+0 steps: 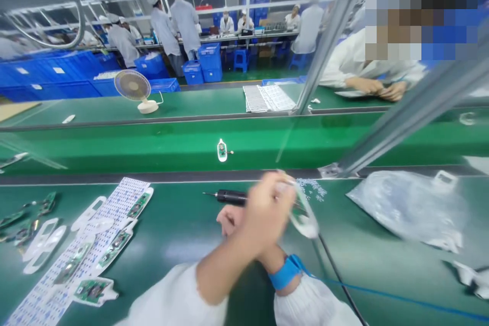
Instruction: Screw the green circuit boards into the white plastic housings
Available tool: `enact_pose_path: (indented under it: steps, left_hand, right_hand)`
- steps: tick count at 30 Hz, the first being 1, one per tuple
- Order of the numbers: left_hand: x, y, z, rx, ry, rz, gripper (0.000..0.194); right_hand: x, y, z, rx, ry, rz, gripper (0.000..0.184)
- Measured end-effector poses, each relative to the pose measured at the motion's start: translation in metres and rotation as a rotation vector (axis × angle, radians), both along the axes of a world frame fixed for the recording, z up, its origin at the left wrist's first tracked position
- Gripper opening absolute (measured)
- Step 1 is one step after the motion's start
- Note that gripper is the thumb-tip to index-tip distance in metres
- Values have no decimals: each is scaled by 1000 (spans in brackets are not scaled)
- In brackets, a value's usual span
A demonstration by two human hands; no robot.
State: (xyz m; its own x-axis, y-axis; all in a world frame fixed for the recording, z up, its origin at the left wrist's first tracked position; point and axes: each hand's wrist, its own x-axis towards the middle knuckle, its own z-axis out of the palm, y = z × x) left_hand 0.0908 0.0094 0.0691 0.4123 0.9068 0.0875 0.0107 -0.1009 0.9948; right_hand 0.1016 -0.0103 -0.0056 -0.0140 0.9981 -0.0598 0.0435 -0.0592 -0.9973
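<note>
My forearms are crossed, the left over the right. My left hand (271,209), blurred by motion, is closed on a white plastic housing (307,226) with a green circuit board inside. Beneath it, my right hand (230,220), with a blue wrist strap (286,271), has curled fingers just below a black electric screwdriver (231,197). The tool points left and seems to lie in that hand, but its rear part and the grip are hidden behind my left hand. A black cord (340,275) runs from behind the housing toward me. Small screws (315,188) lie scattered just beyond.
At left, a printed label sheet (126,198) lies under several housings with boards (93,290); loose circuit boards (23,226) are beside it. One housing (222,151) sits on the green belt (171,145). A plastic bag (405,209) and slanted metal post (397,112) stand right. A co-worker's hands (382,90) are across.
</note>
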Motion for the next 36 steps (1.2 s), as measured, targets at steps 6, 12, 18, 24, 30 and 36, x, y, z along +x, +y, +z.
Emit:
enact_pose_path:
  steps: [6, 12, 18, 24, 30, 36]
  left_hand:
    - [150, -38, -25, 68, 656, -633, 17]
    - [137, -22, -20, 259, 753, -581, 15]
    - [-44, 73, -22, 724, 647, -231, 33]
    - [-168, 122, -70, 984, 981, -407, 44]
    - [-127, 128, -35, 1192, 996, -445, 32]
    - [-75, 131, 23, 1482, 956, -433, 32]
  right_hand:
    - [13, 11, 0, -207, -1, 122, 19]
    - [15, 18, 2, -262, 67, 30, 29]
    - [12, 20, 6, -238, 176, 65, 35]
    - [9, 27, 0, -254, 219, 124, 30]
    - [11, 30, -1, -241, 355, 81, 41]
    - [28, 38, 16, 156, 961, -567, 80]
